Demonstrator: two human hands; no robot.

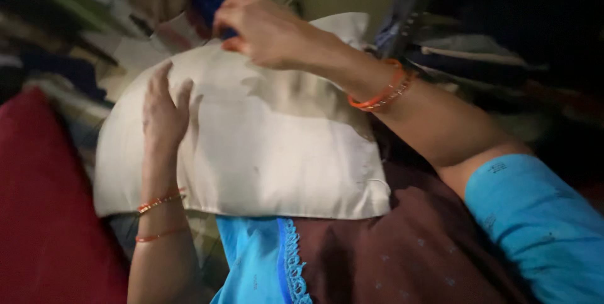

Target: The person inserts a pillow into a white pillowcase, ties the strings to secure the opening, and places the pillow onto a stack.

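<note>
The person is bent over a piece of cream cloth [264, 147], which lies spread across their lap, on top of a dark brown garment [409, 247] with a bright blue panel and lace edging [264, 266] peeking out below its lower hem. The cloth's lower edge runs straight and stitched; its upper edge curves up towards a heap of dark and striped fabrics [491, 46] piled behind.

The left hand [165, 110] lies flat on the left part of the cloth, fingers stretched out and slack, palm pressing down, gripping nothing. Two thin orange bangles [160, 202] sit on that wrist and forearm.

The right hand [261, 30] reaches across to the far top edge of the cloth, fingers curled in and pinched together over that edge. Something small and orange shows under the fingertips, but the blur makes it impossible to tell what it is, or whether the fingers grip the cloth itself. An orange bangle with a thin beaded one [380, 95] rings that wrist, and a blue sleeve [541, 222] covers the upper arm.

To the left, a deep red cushion [44, 203] sits just beside the cloth.
</note>
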